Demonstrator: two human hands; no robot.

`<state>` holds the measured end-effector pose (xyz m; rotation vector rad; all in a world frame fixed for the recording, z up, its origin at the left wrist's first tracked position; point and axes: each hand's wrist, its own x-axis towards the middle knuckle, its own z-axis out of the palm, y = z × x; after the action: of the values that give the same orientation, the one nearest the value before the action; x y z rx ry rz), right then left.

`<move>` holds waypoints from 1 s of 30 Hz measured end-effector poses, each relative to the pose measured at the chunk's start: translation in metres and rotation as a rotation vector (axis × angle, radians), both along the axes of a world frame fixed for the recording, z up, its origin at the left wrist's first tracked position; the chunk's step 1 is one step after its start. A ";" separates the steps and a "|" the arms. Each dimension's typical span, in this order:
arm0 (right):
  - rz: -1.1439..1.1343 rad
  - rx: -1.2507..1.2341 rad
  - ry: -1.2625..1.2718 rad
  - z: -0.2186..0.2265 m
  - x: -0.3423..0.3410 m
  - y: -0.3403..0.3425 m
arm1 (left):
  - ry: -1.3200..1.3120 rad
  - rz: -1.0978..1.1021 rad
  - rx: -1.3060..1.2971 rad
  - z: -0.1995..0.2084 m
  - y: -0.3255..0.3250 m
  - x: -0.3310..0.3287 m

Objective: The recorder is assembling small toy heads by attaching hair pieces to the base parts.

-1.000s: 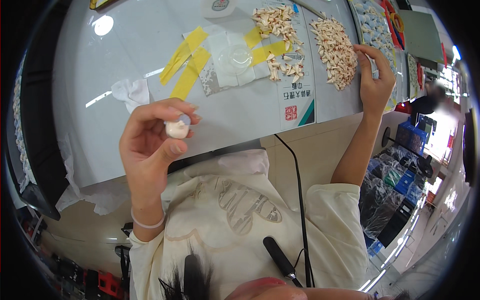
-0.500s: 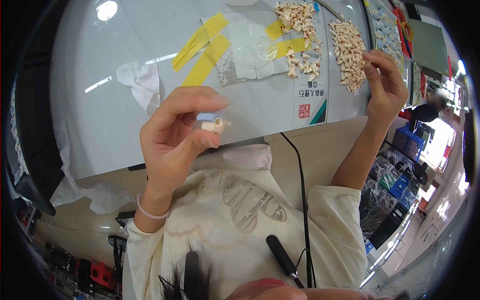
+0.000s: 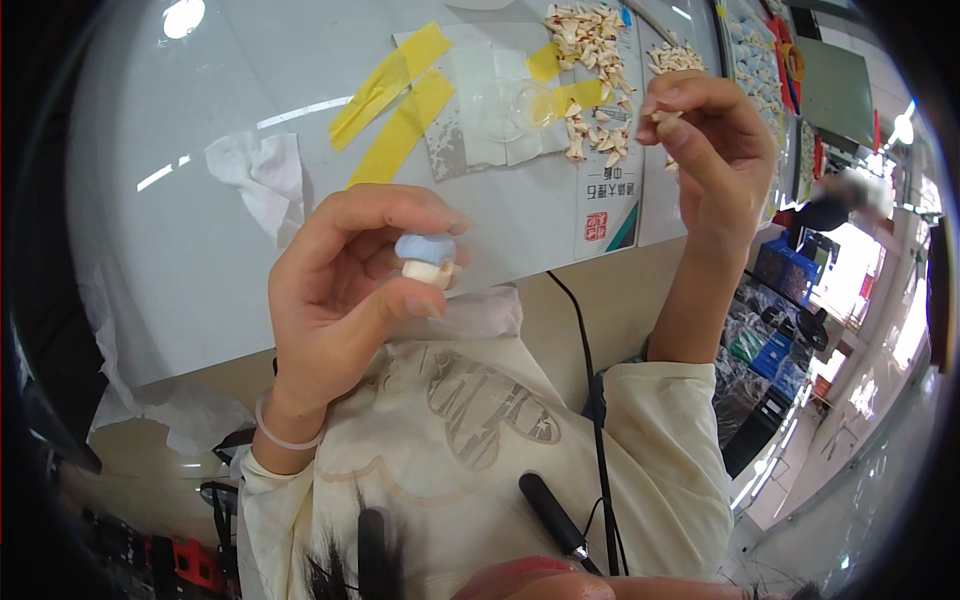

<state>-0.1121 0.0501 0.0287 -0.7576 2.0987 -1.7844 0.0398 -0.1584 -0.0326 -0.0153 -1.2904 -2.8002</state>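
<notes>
Between the thumb and fingers of my left hand (image 3: 325,275) is a small figurine (image 3: 426,250) with a rounded light-blue top and a cream lower part. It is held up near the front edge of the grey table. Over on the right, my right hand (image 3: 725,160) pinches a small cream piece (image 3: 662,116) between thumb and fingertips, raised off the table. Behind that hand lies a pile of small pointed cream pieces (image 3: 676,56), partly hidden by it. A second heap of similar pieces (image 3: 590,42), some with dark-red tips, sits to its left.
A clear round dish (image 3: 500,110) stands on white paper, with yellow tape strips (image 3: 395,85) beside it. White crumpled tissue (image 3: 258,172) lies at left. Rows of pale-blue parts (image 3: 752,50) fill a tray at far right. A black cable (image 3: 592,350) hangs before the table.
My right hand has come away from the far-right pile, moving left with a small cream piece in its pinch. In my left hand the figurine has turned, so its blue top shows more.
</notes>
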 end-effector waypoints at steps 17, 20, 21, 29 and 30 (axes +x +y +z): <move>0.030 -0.128 -0.285 -0.004 -0.002 -0.011 | -0.094 0.010 -0.150 0.010 -0.001 -0.004; -0.022 -0.121 -0.222 -0.002 0.000 -0.016 | -0.042 -0.016 -0.047 0.003 -0.003 -0.002; -0.007 -0.085 -0.179 -0.002 0.000 -0.017 | -0.044 -0.017 -0.049 0.003 -0.003 -0.001; -0.028 0.145 0.112 -0.001 0.000 -0.030 | -0.199 0.064 -0.029 0.012 -0.002 -0.006; -0.046 0.156 0.132 0.001 0.001 -0.030 | -0.198 0.058 -0.028 0.012 -0.002 -0.006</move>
<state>-0.1116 0.0198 0.0301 -0.8101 2.3265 -1.6087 0.0334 -0.1606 -0.0202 0.3003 -1.3451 -2.7917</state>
